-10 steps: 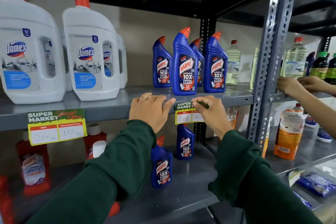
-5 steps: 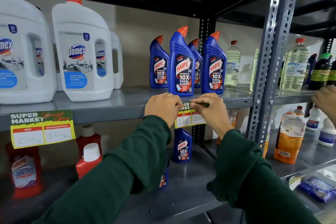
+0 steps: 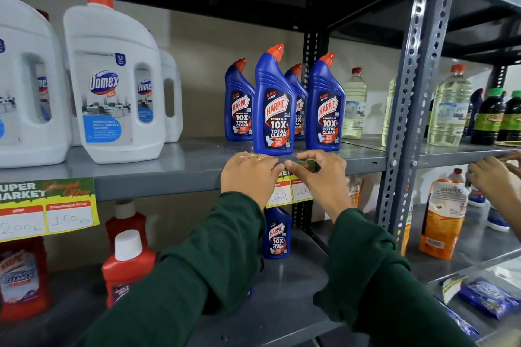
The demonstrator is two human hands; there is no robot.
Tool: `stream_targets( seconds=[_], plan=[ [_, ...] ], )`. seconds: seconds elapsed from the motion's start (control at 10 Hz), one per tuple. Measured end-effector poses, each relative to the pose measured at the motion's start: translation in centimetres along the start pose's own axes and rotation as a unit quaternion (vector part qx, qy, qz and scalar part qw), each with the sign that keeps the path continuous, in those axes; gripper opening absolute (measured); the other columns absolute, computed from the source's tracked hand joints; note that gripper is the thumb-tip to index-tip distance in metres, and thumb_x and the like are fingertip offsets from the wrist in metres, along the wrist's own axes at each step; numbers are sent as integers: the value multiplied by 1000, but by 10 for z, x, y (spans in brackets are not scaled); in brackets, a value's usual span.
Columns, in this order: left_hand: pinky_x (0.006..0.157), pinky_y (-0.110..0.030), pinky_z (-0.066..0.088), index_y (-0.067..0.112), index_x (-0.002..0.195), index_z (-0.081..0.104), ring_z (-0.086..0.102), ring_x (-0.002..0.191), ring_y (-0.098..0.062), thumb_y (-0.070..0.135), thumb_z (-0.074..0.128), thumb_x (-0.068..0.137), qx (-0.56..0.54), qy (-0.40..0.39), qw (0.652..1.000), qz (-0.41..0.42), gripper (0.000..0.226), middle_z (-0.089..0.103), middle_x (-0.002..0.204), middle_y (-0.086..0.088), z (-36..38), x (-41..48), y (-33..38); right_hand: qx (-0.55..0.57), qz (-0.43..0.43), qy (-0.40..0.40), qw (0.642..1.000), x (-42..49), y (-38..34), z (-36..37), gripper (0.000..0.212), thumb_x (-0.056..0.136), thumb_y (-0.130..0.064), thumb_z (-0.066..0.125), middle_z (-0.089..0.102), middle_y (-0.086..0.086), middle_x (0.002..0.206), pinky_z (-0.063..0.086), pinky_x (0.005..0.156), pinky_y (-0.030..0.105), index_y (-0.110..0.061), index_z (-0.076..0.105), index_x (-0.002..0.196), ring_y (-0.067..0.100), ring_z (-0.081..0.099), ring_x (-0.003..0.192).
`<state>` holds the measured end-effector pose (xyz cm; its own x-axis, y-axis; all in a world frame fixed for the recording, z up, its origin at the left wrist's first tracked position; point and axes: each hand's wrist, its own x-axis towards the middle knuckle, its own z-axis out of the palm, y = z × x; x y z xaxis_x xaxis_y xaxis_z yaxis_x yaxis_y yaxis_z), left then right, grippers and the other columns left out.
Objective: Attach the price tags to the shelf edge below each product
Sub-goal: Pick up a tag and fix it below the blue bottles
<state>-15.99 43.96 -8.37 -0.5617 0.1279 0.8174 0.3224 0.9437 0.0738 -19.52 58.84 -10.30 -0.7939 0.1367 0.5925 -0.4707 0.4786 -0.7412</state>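
Note:
A small yellow-green price tag (image 3: 290, 191) reading 120 and 100 hangs on the grey shelf edge (image 3: 158, 182) below several blue Harpic bottles (image 3: 275, 110). My left hand (image 3: 248, 176) presses the tag's upper left corner against the edge. My right hand (image 3: 321, 175) pinches the tag's top strip, folded over the edge; both hands hide most of the tag. A larger tag (image 3: 46, 210) reading 200 and 160 is stuck on the edge at left, below white Domex jugs (image 3: 112, 87).
A perforated grey upright (image 3: 408, 121) divides the shelving. Another person's hands (image 3: 493, 177) work at the right bay's shelf edge, near clear and dark bottles. Red cleaner bottles (image 3: 127, 265) and blue Harpic bottles stand on the lower shelf, an orange pouch (image 3: 442, 217) at right.
My left hand slid right to meet the right hand at the tag's top. The view shifted slightly left to right; the other person's hands moved lower at the right.

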Motion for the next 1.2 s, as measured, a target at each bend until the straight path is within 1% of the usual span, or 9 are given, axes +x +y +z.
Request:
stream_targets(
  seconds=[0.1,0.3,0.4,0.6,0.7,0.9,1.0,1.1,1.2],
  plan=[
    [89,-35,46,16,95,69,65,91,-26,36,42,94,1,-50,999,-20,33,75,94,-6,0,2,1,15,-17,23,999,2,0,1,47,71,-45,74,48,-35,94,33,105,40,-20,60,107,12,28,125],
    [90,-40,50,26,111,62,55,108,-24,36,45,95,-20,-163,986,-32,26,65,116,-3,-14,21,-7,70,-10,10,997,7,6,-1,26,62,-59,66,70,-28,85,44,97,54,-59,47,81,26,49,121],
    [92,-41,50,29,113,61,55,109,-24,37,46,94,-20,-200,979,-24,25,64,118,-2,-15,24,-12,81,-20,-1,996,9,11,0,22,65,-56,62,67,-40,84,44,96,56,-61,46,80,28,50,121],
    [96,-34,46,20,119,60,53,115,-21,21,50,95,-84,-226,970,3,26,65,121,-5,-23,27,-23,74,-48,-2,996,11,17,2,16,79,-44,50,65,-44,86,41,97,60,-59,46,81,26,48,123],
    [99,-32,44,18,121,59,51,119,-21,17,50,94,-91,-240,966,16,28,63,124,-6,-24,30,-27,78,-43,4,996,10,16,4,36,89,-26,49,65,-44,84,44,96,59,-60,45,80,28,48,123],
    [97,-35,46,17,123,56,53,116,-23,15,46,96,-58,-221,973,43,29,64,123,-7,-24,23,-25,81,-27,12,996,7,13,7,43,94,-14,45,66,-28,89,47,94,56,-55,46,80,27,46,125],
    [97,-38,48,18,125,54,55,115,-25,13,44,96,-13,-205,977,65,31,63,125,-7,-24,14,-24,68,-17,21,997,4,13,5,41,93,-13,41,64,-31,98,43,98,57,-53,47,88,25,47,125],
    [96,-41,48,16,127,51,56,115,-28,15,44,96,28,-153,984,88,32,62,127,-8,-27,-1,-31,48,6,83,995,-17,-13,-4,45,91,0,37,51,1,135,35,108,45,-28,46,125,23,43,127],
    [92,-40,50,10,119,58,63,108,-28,20,42,94,45,-55,992,109,31,69,116,-11,-36,-13,-51,1,-37,156,987,-49,-11,5,45,90,1,41,44,10,139,32,108,46,-20,44,130,25,36,131]
  ],
)
